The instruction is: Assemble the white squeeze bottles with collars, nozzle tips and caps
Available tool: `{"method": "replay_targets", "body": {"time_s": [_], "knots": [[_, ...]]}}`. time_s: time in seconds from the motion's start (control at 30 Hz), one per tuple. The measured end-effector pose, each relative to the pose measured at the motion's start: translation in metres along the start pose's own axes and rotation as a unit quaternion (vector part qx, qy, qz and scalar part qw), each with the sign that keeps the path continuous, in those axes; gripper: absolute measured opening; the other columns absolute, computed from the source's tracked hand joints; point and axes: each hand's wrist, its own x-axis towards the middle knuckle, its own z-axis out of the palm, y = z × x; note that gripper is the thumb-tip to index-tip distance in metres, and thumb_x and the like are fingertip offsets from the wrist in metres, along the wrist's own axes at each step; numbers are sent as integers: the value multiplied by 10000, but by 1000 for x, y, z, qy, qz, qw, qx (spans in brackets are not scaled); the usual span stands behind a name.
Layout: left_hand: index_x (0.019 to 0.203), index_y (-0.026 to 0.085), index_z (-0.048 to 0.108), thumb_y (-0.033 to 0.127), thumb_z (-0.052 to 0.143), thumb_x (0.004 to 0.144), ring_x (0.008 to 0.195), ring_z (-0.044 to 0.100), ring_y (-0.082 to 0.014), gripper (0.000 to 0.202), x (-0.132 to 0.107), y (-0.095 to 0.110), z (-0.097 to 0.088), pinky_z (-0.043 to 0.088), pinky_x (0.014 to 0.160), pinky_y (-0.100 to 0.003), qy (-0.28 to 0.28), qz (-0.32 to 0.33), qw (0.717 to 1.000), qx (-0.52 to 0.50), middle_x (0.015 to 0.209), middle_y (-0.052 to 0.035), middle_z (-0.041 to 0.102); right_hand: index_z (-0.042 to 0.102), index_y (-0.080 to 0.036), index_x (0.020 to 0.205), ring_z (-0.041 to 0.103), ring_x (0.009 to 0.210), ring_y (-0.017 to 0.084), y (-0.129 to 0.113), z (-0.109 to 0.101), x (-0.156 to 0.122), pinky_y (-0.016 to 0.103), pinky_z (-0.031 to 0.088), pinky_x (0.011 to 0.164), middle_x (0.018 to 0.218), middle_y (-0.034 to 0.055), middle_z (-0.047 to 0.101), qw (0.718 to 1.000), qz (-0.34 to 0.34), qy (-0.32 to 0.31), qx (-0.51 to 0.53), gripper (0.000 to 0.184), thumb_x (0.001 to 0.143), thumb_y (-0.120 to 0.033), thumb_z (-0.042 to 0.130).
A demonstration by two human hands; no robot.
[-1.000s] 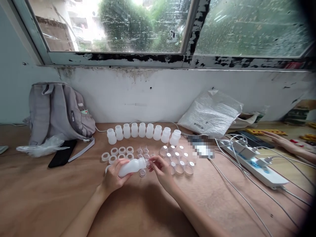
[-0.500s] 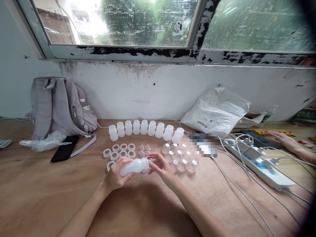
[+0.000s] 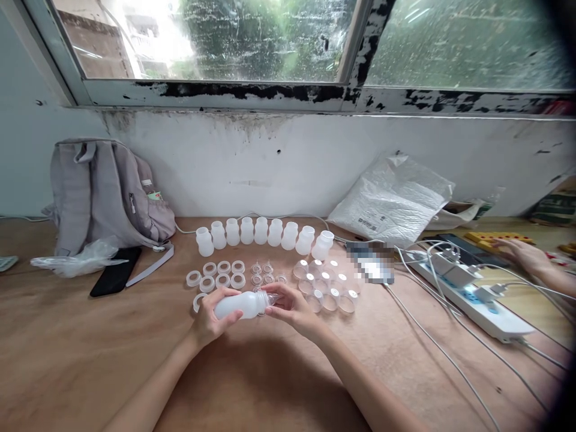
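My left hand [image 3: 212,317] is wrapped round a frosted white baby bottle [image 3: 238,305], tilted on its side with its neck to the right. At the bottle's mouth, my right hand [image 3: 291,307] pinches a clear bottle nipple [image 3: 271,298] between thumb and fingers. Just beyond my hands lie several clear nipples [image 3: 256,279]. White screw rings [image 3: 224,280] are set out in rows to the left of them. Clear domed caps [image 3: 324,288] lie in rows to the right. Behind all these, open-mouthed bottles [image 3: 261,231] stand upright in a curved line.
A grey backpack [image 3: 99,192], a plastic bag [image 3: 83,258] and a black phone [image 3: 116,273] are at the left. On the right are a silver mailing bag [image 3: 391,198], a blurred-out device [image 3: 373,264] and a power strip [image 3: 486,306] with trailing cables. Another person's hand [image 3: 524,255] rests further right.
The right hand has moved left against the bottle's neck, bringing the nipple to the mouth. The bottle has shifted slightly left. The whole view has moved a little.
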Motion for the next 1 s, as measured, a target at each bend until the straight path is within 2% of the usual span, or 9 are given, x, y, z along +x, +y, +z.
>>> {"method": "replay_targets", "body": {"time_s": [0.1, 0.27, 0.33, 0.43, 0.53, 0.63, 0.73, 0.9, 1.0], "knots": [[962, 175, 560, 327, 583, 713, 762, 577, -173, 292, -2, -2, 3, 462, 661, -263, 4, 50, 999, 5, 875, -52, 613, 564, -153, 845, 591, 543, 127, 7, -2, 2, 252, 485, 491, 735, 27, 618, 997, 54, 37, -27, 351, 644, -421, 667], [1007, 170, 534, 278, 604, 707, 796, 572, -175, 326, -3, -4, 9, 460, 693, -274, -2, 127, 992, 9, 887, -60, 609, 508, -139, 533, 422, 302, 68, 20, -8, 4, 183, 288, 311, 393, -18, 480, 979, 122, 50, -153, 518, 783, -576, 388], [1016, 174, 528, 267, 601, 711, 805, 572, -173, 327, -2, -5, 10, 461, 696, -274, -3, 134, 991, 12, 897, -59, 611, 544, -135, 572, 432, 328, 63, 17, -10, 3, 181, 292, 322, 455, -9, 506, 974, 100, 60, -192, 513, 799, -562, 370], [1010, 177, 534, 281, 600, 711, 810, 575, -178, 323, -1, -6, 9, 463, 705, -283, 6, 125, 992, 18, 896, -58, 614, 580, -177, 917, 560, 571, 105, 7, -13, 0, 189, 415, 418, 798, 34, 590, 988, 56, 16, -144, 351, 739, -478, 547], [994, 174, 544, 307, 593, 715, 796, 580, -181, 313, -1, -7, 7, 469, 691, -282, 14, 102, 995, 17, 884, -59, 614, 512, -214, 1069, 579, 782, 140, -1, -15, -2, 242, 502, 598, 1044, 68, 538, 996, 45, -54, -50, 472, 660, -388, 670], [985, 170, 552, 315, 592, 714, 777, 583, -178, 310, -2, -5, 7, 471, 679, -278, 14, 97, 995, 12, 867, -58, 617, 542, -162, 986, 588, 636, 119, 1, -15, -1, 220, 483, 491, 870, 58, 591, 994, 79, -46, -54, 406, 701, -443, 612], [981, 171, 556, 318, 594, 710, 770, 585, -175, 311, -2, -3, 8, 472, 665, -270, 6, 96, 995, 3, 874, -58, 621, 576, -121, 850, 501, 390, 73, 4, -14, -1, 170, 332, 291, 629, 20, 559, 985, 132, -10, -114, 489, 799, -561, 370], [966, 170, 566, 336, 590, 711, 764, 587, -175, 305, -2, -4, 8, 471, 659, -267, 7, 65, 998, -1, 866, -55, 619, 499, -217, 1100, 592, 666, 121, -3, -14, -3, 193, 478, 429, 1006, 67, 542, 992, 78, -52, -87, 518, 656, -434, 655], [970, 168, 568, 333, 596, 704, 767, 587, -176, 314, -2, -5, 8, 470, 676, -274, 8, 78, 997, -2, 860, -54, 621, 553, -149, 969, 585, 610, 121, 2, -12, -2, 203, 472, 439, 849, 65, 600, 991, 90, -53, -87, 429, 683, -462, 617]]}}
